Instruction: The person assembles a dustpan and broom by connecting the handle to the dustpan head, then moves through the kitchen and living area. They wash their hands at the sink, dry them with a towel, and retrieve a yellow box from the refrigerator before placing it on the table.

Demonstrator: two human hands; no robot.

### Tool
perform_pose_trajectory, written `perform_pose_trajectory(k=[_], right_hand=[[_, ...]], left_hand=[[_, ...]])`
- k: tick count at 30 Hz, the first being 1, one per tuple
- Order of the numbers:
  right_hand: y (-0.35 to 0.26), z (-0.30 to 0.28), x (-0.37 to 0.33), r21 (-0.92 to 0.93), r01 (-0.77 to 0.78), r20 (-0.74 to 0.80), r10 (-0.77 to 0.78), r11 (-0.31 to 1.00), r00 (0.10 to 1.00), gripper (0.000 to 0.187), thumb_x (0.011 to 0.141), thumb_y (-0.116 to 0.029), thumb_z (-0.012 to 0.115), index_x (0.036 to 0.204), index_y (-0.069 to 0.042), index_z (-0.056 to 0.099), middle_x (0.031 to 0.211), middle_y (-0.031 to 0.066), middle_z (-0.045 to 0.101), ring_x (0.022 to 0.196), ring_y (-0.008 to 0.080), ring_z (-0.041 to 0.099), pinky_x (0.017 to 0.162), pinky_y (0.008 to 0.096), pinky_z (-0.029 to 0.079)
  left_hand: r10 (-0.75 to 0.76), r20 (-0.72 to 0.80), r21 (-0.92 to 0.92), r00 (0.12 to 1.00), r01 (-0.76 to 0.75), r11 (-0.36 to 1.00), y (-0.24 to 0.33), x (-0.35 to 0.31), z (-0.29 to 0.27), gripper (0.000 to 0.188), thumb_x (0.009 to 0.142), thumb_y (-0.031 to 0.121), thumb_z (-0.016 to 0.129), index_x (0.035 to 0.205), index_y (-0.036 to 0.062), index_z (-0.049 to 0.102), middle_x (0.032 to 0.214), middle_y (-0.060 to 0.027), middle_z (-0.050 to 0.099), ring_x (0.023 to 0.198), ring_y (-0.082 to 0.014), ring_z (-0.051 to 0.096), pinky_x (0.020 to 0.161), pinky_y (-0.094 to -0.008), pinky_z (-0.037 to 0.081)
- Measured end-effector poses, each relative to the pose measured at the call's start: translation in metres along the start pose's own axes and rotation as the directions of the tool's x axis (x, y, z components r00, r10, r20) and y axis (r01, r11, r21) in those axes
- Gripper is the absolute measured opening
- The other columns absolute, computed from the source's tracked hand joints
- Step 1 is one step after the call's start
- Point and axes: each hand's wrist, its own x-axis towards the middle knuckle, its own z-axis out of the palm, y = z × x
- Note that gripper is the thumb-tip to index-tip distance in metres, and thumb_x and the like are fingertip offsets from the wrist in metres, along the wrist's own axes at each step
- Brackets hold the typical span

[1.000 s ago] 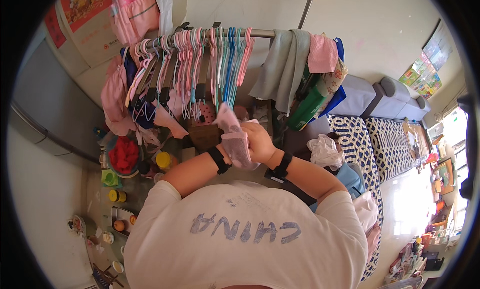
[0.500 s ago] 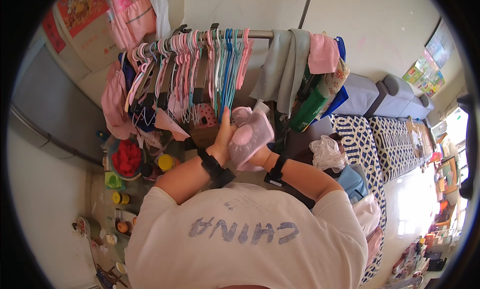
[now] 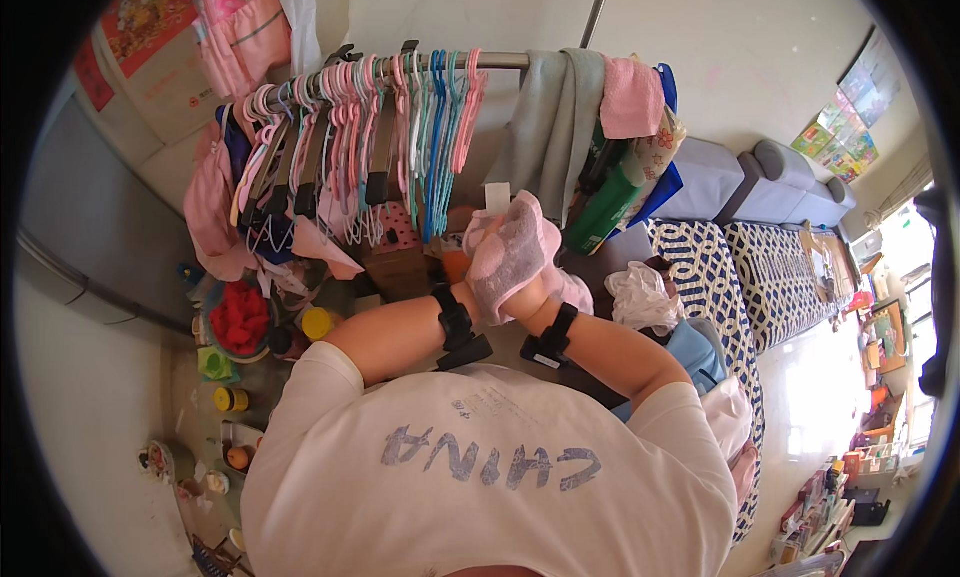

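Observation:
A soft pink and grey fabric piece (image 3: 515, 252) with a white tag at its top is bunched up in front of my chest. My right hand (image 3: 527, 299) is closed on it, with the cloth wrapped over the hand and hiding the fingers. Against the cloth's left side is my left hand (image 3: 466, 299); its fingers are hidden behind the fabric. Each wrist wears a black strap. Just beyond the cloth, many pink, blue and white hangers (image 3: 440, 147) hang from a metal rail (image 3: 505, 61).
A grey towel (image 3: 550, 127) and a pink cloth (image 3: 632, 97) hang at the rail's right end, above a green bag (image 3: 607, 207). On the left are a bowl of red fabric (image 3: 240, 317) and yellow-lidded jars (image 3: 317, 323). A patterned sofa (image 3: 700, 267) stands at right.
The fabric piece has turned and opened out, its white tag now standing at the top left. My left hand, whose thumb showed earlier, has moved behind the cloth. The view has shifted slightly.

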Motion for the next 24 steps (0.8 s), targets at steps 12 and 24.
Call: perform_pose_trajectory(k=[12,24], right_hand=[[-0.014,-0.026,0.043,0.191,0.423,0.213,-0.458,0.886,0.863,0.038,0.095,-0.014,0.053,0.131,-0.005,0.048,0.126,0.0086,0.055,0.113,0.0191,0.053,0.098,0.0302,0.042],[-0.194,-0.066,0.144,-0.468,0.647,-0.005,-0.734,0.602,0.679,0.027,0.087,-0.008,0.061,0.112,0.001,0.057,0.104,0.0127,0.065,0.099,0.0243,0.062,0.087,0.0335,0.050]], left_hand=[[0.104,0.145,0.363,0.984,-0.151,0.920,-0.006,0.019,0.004,0.040,0.100,0.024,0.047,0.137,0.0077,0.045,0.135,-0.0114,0.050,0.123,-0.0215,0.049,0.106,-0.0346,0.039],[0.327,0.491,0.863,0.808,-0.503,-0.051,0.087,-0.012,0.067,0.053,0.094,0.015,0.060,0.141,0.0023,0.039,0.122,-0.0182,0.055,0.114,-0.0249,0.055,0.099,-0.0369,0.042]])
